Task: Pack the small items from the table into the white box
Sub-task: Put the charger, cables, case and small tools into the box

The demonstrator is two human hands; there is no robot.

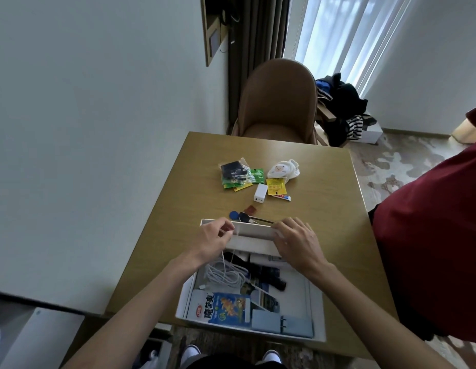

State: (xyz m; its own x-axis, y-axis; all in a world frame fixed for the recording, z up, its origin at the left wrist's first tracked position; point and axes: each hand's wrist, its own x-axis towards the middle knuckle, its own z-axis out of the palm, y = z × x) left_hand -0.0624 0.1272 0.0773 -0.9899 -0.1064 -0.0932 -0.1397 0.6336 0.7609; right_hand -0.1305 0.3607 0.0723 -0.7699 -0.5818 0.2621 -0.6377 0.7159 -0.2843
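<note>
Over the white box (185, 299), a cable (226, 272) is pinched by the left grip (218, 235); its far wall (254, 231) is clasped by the right grip (295, 243).

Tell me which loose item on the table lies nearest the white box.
The key bunch with the round blue tag, just behind the white box's far wall; the white charger, yellow sachet and sock lie farther off.

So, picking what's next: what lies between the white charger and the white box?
In the head view, a blue round tag, a dark key bunch and a small brown piece lie between the white charger and the white box.
</note>
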